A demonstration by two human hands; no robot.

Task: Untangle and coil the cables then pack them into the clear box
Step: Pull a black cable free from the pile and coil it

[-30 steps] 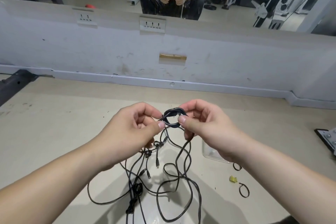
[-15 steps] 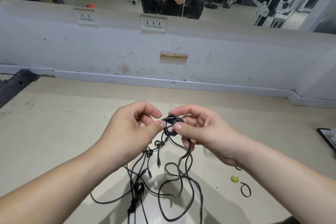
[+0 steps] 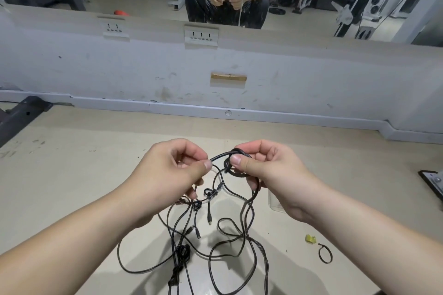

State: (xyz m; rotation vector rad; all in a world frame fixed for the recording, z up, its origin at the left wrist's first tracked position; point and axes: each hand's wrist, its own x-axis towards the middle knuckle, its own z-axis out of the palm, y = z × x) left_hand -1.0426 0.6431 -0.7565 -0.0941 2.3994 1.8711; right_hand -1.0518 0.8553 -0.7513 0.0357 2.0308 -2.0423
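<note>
1. The left hand (image 3: 172, 175) is above the messy pile of thin black cables (image 3: 184, 253) on the pale floor (image 3: 72, 175). Its grip is closed: thumb and finger pinch one black strand.
2. The right hand (image 3: 271, 172) is above the pile too, just beside the left hand. Its grip is closed on a small round loop of black cable (image 3: 236, 170), with the thumb on top.
3. The pinched strand runs into the loop. More cable hangs from the loop down to the pile.
4. A clear plastic box (image 3: 274, 202) sits right of the pile, mostly hidden behind the right wrist.
5. A small yellow scrap (image 3: 310, 239) and a thin black ring (image 3: 325, 253) lie farther right of the pile.
</note>
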